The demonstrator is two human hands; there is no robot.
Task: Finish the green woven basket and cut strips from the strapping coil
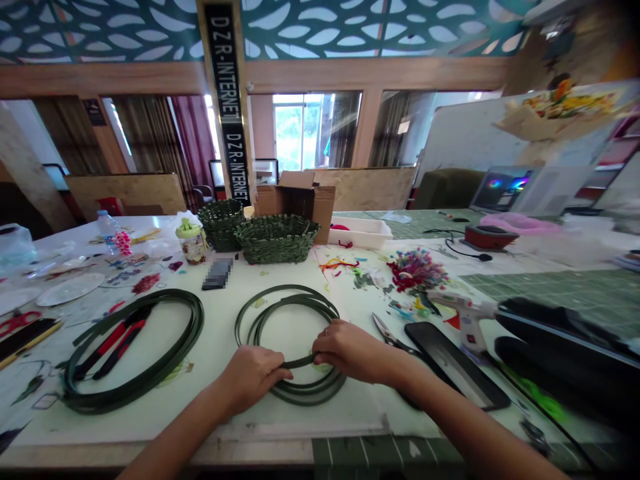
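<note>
A coil of dark green strapping (280, 313) lies on the white table (220, 373) right in front of me. My left hand (253, 377) is closed on the coil's near edge, fingers curled over the bands. My right hand (345, 348) pinches the same bands a little to the right, with a ring on one finger. A bigger coil of the same green strapping (173, 347) lies to the left, with red-handled cutters (117, 340) inside it.
Two woven green baskets (277, 239) and a cardboard box (297, 199) stand at the back. Scissors (390, 333), a dark tray (450, 363) and a white glue gun (465, 317) lie to the right. Colourful scraps (415, 270), a bottle (191, 241) and red scissors (17, 322) are scattered about.
</note>
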